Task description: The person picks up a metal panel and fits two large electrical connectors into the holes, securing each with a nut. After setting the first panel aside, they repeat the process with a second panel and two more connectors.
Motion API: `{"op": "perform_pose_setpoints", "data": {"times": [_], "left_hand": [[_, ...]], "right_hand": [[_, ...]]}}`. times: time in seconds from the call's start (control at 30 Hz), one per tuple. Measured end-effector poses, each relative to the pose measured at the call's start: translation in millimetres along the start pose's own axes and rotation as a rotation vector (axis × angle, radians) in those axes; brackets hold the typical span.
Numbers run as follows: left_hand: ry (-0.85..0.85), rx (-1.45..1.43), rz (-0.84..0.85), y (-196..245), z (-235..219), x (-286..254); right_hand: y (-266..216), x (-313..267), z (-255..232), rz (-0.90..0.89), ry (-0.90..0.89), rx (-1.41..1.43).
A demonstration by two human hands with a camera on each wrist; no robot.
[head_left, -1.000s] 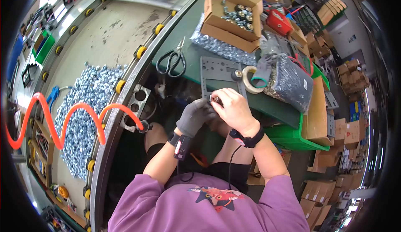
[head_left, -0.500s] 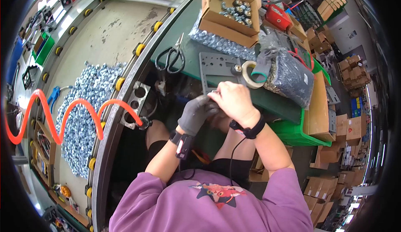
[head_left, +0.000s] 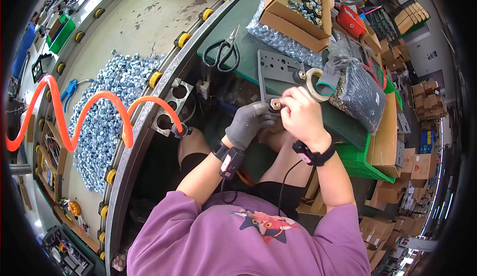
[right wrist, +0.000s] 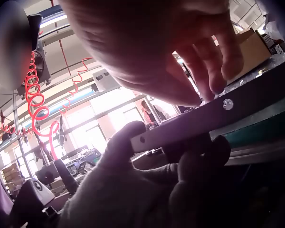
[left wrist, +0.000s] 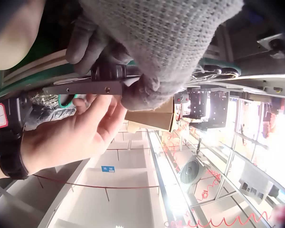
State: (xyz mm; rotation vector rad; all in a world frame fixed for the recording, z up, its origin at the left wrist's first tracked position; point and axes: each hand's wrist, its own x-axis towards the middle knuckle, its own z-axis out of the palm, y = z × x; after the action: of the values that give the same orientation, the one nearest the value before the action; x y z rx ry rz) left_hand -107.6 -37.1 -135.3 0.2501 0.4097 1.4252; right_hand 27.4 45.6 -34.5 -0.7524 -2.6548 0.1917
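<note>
At the edge of the tabletop (head_left: 248, 52), the left hand (head_left: 246, 127) pinches the gray plate (head_left: 271, 72). The right hand (head_left: 305, 117) no longer hides the black round part (head_left: 276, 105), so that work shows; I can't tell if its fingers hold anything.

The head camera looks steeply down over the purple T-shirt (head_left: 248, 251), wide and round-edged, hands mid-frame. The left wrist camera sits right against the gloved left hand (left wrist: 156, 40), facing a fan (left wrist: 191, 172) at lower right. The right wrist camera, close under the bare right hand (right wrist: 147, 47), faces bright windows (right wrist: 92, 135) left of centre. All three share both hands and the grey perforated plate (right wrist: 199, 118).
</note>
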Motion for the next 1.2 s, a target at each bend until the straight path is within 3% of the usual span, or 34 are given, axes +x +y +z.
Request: {"op": "perform_pose_setpoints", "data": {"times": [0.07,0.1,0.17,0.2,0.23,0.3,0.37,0.43,0.5,0.57,0.6,0.7,0.8,0.9,0.93,0.97,1.0,1.07,1.1,1.13,1.2], "left_hand": [[-0.016,-0.017,0.001,-1.7,-2.9,2.2],[-0.032,-0.035,-0.002,-3.6,-4.8,2.8],[-0.039,-0.071,-0.005,-6.0,-7.5,4.3],[-0.046,-0.108,-0.002,-5.6,-7.0,4.5],[-0.048,-0.105,-0.001,-4.8,-5.9,3.9],[0.026,-0.044,-0.005,-1.9,-3.6,1.9],[0.011,-0.058,0.007,-3.6,-7.9,3.5],[-0.014,-0.071,0.01,-5.2,-7.6,4.1],[0.004,-0.055,0.026,-1.6,-6.0,5.4],[0.056,-0.041,0.013,3.1,-5.6,5.8],[0.106,-0.025,-0.006,5.8,-5.4,6.8],[0.092,-0.079,0.014,6.9,-6.2,12.8],[0.056,-0.119,0.005,4.5,-21.3,22.9],[0.009,-0.049,-0.02,11.7,-20.9,21.4],[0.116,0.002,0.024,11.3,-22.1,20.3],[0.223,0.054,0.069,11.2,-22.3,19.3],[0.22,0.06,0.073,14.4,-13.7,15.8],[0.531,0.791,0.553,25.9,18.6,4.3],[0.53,0.921,0.723,26.9,29.8,3.3],[0.453,1.048,0.806,33.5,53.9,-3.2],[0.285,1.161,0.948,36.2,82.0,-2.2]], "right_hand": [[0.3,-5.1,-14.0,0.103,-0.195,0.087],[-4.2,-2.7,-9.0,0.104,-0.196,0.089],[-16.1,2.9,5.0,0.022,0.287,0.037],[-13.1,-2.1,6.0,0.044,0.17,0.048],[-8.5,-5.7,1.5,0.043,0.173,0.048],[0.6,-9.1,-7.8,0.054,-0.074,0.216],[-8.0,-5.1,-2.3,0.062,-0.023,0.178],[-12.0,-1.4,11.4,0.019,0.212,0.01],[-8.4,-3.3,6.6,0.0,0.207,0.083],[-4.8,-5.5,-7.6,0.105,0.016,0.402],[0.7,-1.5,-5.4,0.108,0.117,0.436],[52.1,16.2,3.7,0.166,0.285,0.074],[84.5,27.3,16.4,0.277,0.08,-0.175],[94.9,34.4,21.1,0.185,-0.007,-0.278],[97.3,33.7,20.0,0.185,-0.001,-0.277],[101.3,32.3,19.3,0.377,0.027,0.211],[104.3,32.7,18.0,0.552,0.055,0.703],[82.0,25.6,-7.9,0.568,0.078,1.373],[78.8,20.2,-15.2,0.532,0.038,1.689],[68.6,16.5,-21.1,0.423,-0.02,1.842],[52.3,7.2,-27.0,0.447,-0.034,1.857]]}}
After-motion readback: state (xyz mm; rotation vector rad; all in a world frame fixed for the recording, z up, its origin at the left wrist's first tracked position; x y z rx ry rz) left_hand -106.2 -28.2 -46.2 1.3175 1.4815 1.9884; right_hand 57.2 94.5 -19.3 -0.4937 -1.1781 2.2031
